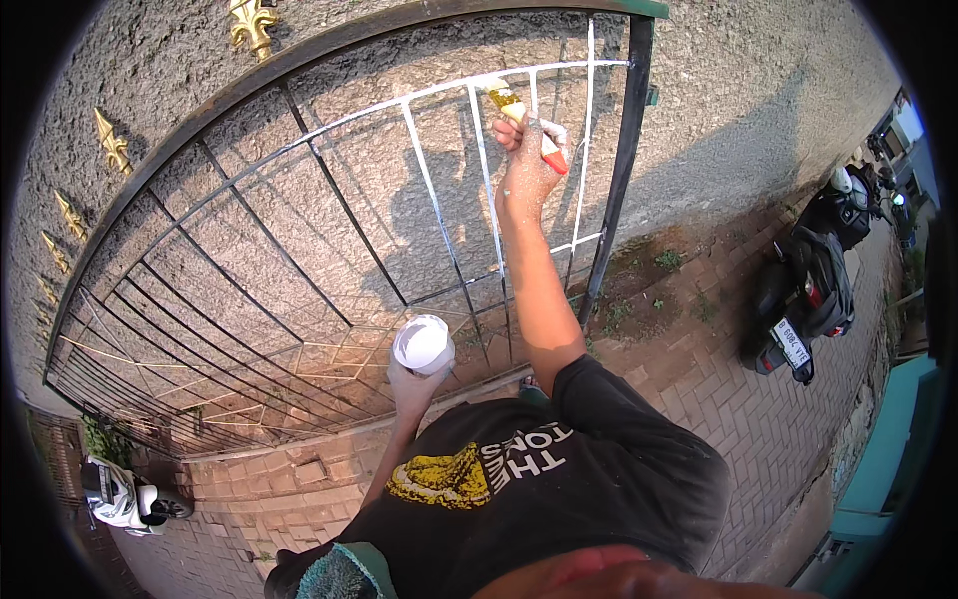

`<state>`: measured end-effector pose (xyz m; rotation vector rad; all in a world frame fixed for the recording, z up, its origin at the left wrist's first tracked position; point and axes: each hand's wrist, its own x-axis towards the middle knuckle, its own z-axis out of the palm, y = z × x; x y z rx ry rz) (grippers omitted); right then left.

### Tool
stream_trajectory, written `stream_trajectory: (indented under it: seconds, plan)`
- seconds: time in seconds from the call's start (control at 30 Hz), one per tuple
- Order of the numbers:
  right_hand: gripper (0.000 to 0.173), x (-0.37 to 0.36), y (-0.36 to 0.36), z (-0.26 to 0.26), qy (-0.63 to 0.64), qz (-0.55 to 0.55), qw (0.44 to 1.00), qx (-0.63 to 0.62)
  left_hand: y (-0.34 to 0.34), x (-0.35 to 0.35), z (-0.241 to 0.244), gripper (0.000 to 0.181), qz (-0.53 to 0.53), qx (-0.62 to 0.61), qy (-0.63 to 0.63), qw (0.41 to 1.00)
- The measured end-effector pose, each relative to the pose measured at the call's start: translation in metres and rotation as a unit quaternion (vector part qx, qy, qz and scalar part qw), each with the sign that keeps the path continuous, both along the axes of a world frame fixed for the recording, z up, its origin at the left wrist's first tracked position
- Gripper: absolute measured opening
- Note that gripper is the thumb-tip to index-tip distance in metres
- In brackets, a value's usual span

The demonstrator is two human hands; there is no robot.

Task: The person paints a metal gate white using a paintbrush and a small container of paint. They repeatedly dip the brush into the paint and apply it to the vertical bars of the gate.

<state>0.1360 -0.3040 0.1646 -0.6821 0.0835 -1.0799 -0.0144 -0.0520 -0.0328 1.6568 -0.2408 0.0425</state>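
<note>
My right hand [530, 153] grips a paintbrush [512, 107] with a red-tipped handle. Its bristles, loaded with white paint, meet the upper crossbar [440, 89] of a metal gate [635, 127]. White paint covers the right part of that crossbar and several upright bars near it, such as one bar [428, 172] whose lower end is dark. Farther left, the uprights [348, 210] are black. In my left hand [414, 385], lower and close to my body, is a cup of white paint [423, 344], with its open top facing up.
Gold spearhead finials [112, 141] line the gate's arched top rail. Behind the bars rises a rough plastered wall [718, 97]. A dark motorcycle [804, 292] stands on the brick paving [692, 382] at right, and a white motorbike [123, 494] at lower left. A teal cloth [340, 575] hangs beside me.
</note>
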Motion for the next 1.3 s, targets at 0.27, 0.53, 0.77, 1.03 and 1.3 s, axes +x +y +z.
stream_trajectory:
  seconds: [0.27,0.53,0.77,1.03,1.3]
  plan:
    - [0.02,0.013,-0.016,-0.048,-0.023,0.009,0.996,-0.087,-0.04,-0.001,0.004,0.08,-0.013,0.025,0.009,1.0]
    - [0.02,0.004,-0.016,-0.021,-0.002,0.091,0.995,-0.037,-0.092,0.012,-0.012,0.082,0.029,0.007,-0.046,0.999]
    - [0.018,0.01,-0.033,-0.041,-0.018,0.065,0.991,-0.113,-0.125,0.003,0.008,0.083,0.025,-0.02,-0.039,0.999]
    - [0.016,0.013,-0.031,-0.049,0.013,0.079,0.993,-0.089,-0.138,0.007,0.018,0.08,0.057,0.018,-0.052,0.997]
    - [0.021,0.01,-0.035,-0.036,0.009,0.142,0.987,-0.078,-0.142,0.007,0.008,0.081,0.05,-0.017,-0.024,0.998]
